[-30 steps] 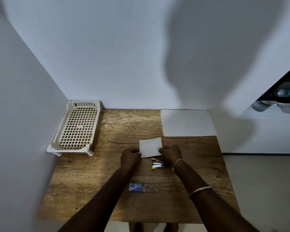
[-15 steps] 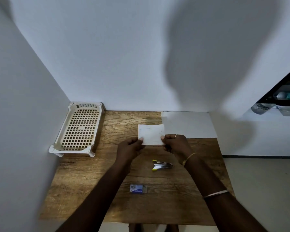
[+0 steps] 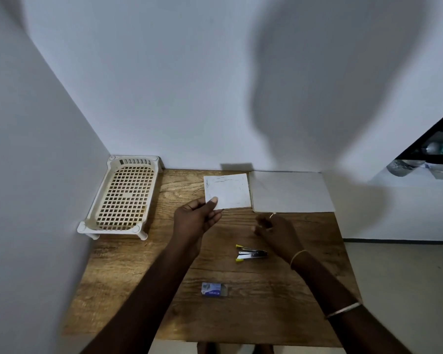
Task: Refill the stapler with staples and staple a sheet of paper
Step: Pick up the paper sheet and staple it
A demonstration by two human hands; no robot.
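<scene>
My left hand (image 3: 195, 218) pinches the lower left corner of a small folded sheet of paper (image 3: 229, 191) and holds it above the back of the wooden table (image 3: 128, 282). My right hand (image 3: 276, 232) hovers to the right of it with loosely curled fingers and nothing in them. Just below that hand a small metal stapler (image 3: 251, 254) with yellow tips lies on the table, its top swung apart from its base. A small blue and white staple box (image 3: 214, 289) rests nearer to me.
A larger white sheet (image 3: 290, 192) lies flat at the table's back right corner. A cream plastic lattice tray (image 3: 124, 198) stands at the back left against the wall. White walls close the left and back sides; the floor drops away on the right.
Both hands lifted the small paper away from the stapler toward the back of the table. My right hand has let go of it and dropped back toward the stapler; only the left holds it.
</scene>
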